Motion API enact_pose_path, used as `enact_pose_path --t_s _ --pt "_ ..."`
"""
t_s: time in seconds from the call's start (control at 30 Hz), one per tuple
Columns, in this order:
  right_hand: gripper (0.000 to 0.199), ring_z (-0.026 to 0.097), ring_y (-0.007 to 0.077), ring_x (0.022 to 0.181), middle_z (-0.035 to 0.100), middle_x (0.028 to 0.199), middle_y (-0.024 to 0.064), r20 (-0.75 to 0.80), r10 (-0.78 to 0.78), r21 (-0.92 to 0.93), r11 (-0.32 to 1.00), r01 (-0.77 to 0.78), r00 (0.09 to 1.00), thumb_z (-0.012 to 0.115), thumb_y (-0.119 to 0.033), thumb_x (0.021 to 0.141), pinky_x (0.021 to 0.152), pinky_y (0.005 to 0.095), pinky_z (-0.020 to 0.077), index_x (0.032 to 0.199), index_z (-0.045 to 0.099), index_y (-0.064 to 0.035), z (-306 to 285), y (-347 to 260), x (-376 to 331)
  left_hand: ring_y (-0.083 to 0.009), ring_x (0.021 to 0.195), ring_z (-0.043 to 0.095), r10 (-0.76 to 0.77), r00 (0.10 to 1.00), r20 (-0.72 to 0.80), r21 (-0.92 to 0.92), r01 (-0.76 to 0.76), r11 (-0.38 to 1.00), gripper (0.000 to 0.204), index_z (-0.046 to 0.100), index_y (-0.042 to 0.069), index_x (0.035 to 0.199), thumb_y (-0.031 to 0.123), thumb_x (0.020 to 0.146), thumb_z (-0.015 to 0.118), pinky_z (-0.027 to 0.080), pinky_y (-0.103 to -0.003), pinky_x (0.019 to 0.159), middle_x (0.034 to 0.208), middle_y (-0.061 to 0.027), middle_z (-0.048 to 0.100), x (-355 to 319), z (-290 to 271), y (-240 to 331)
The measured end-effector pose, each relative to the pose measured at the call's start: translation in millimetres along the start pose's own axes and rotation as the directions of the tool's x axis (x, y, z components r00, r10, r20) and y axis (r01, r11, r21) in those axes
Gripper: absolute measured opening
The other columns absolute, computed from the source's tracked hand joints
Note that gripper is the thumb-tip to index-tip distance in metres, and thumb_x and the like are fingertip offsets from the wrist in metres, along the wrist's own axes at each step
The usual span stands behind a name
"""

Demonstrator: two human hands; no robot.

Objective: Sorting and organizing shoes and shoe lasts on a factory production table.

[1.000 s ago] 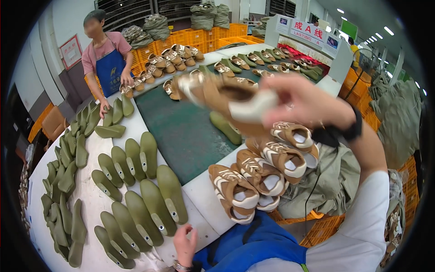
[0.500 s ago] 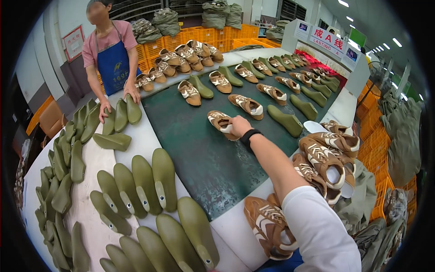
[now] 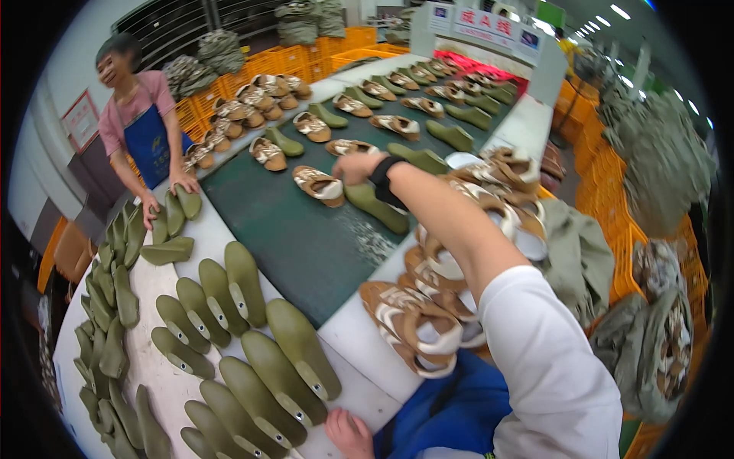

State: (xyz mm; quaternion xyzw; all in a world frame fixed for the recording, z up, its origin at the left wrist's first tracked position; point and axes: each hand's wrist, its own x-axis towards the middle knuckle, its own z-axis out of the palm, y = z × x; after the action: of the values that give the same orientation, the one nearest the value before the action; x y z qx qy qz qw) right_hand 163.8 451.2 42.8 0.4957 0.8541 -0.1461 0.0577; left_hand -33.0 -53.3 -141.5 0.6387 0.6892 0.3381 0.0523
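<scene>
Two bare hands belong to the camera wearer here. Right hand (image 3: pixel 359 167) is over the dark green belt (image 3: pixel 260 226), just above mid-frame, right by the white heel of a brown-and-white sneaker (image 3: pixel 315 185). Fingers look bent, but with the blur I can't tell if they're pinching it. One olive-green shoe last (image 3: pixel 376 208) lies beside that sneaker. Left hand (image 3: pixel 349 432) is bottom center near more lasts (image 3: pixel 304 348), can't make out its fingers. Upper left, a co-worker (image 3: pixel 128 115) touches lasts too.

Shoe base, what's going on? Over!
Right hand at brown-and-white sneaker, contact unclear; left hand beside olive-green foot forms. Sneaker on dark-green flat belt. Another form close by.
</scene>
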Motion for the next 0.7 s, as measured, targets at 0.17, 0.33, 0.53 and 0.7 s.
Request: enact_pose_path --t_s 0.17,0.33,0.53,0.7 --pt "0.037 0.061 0.0191 0.073 0.066 0.091 0.0072 -0.155 -0.193 0.068 0.976 0.205 0.969 0.058 -0.019 0.077 0.064 0.034 0.0483 0.112 0.061 -0.009 -82 -22 -122 -0.039 0.101 0.049 0.038 0.998 -0.045 -0.02 -0.039 0.999 0.022 0.054 -0.004 0.097 0.002 0.076 0.056 0.039 -0.045 0.09 0.107 -0.0207 0.053 -7 9 -3" --pt "0.039 0.06 0.0213 0.084 0.064 0.103 0.014 -0.27 -0.224 0.091 0.962 0.257 0.936 0.056 -0.021 0.083 0.075 0.0326 0.0483 0.118 0.056 -0.0054 -125 -18 -314 -0.0389 0.101 0.049 0.09 0.995 -0.031 -0.078 -0.092 0.993 0.024 0.054 -0.005 0.098 0.001 0.075 0.055 0.039 -0.045 0.089 0.108 -0.0212 0.053 -15 13 -14" --pt "0.02 0.061 0.0227 0.081 0.065 0.085 0.0135 -0.361 0.166 0.273 0.96 -0.066 0.918 0.056 -0.015 0.086 0.075 0.032 0.0489 0.098 0.064 -0.0011 0 99 -475 -0.0373 0.107 0.05 0.076 0.99 0.121 -0.014 -0.075 0.997 0.033 0.055 -0.002 0.109 0.008 0.079 0.061 0.039 -0.043 0.094 0.112 -0.0214 0.055 -6 -27 6" --pt "0.079 0.041 0.0431 0.117 0.039 0.131 0.0253 -0.44 0.779 0.46 0.622 -0.633 0.446 0.068 -0.042 0.071 0.097 0.0461 0.0361 0.137 0.035 -0.0145 280 216 -553 -0.0385 0.108 0.048 0.144 0.985 0.092 0.262 -0.164 0.951 0.043 0.052 -0.001 0.116 0.019 0.08 0.065 0.038 -0.043 0.095 0.115 -0.023 0.053 66 -58 74"
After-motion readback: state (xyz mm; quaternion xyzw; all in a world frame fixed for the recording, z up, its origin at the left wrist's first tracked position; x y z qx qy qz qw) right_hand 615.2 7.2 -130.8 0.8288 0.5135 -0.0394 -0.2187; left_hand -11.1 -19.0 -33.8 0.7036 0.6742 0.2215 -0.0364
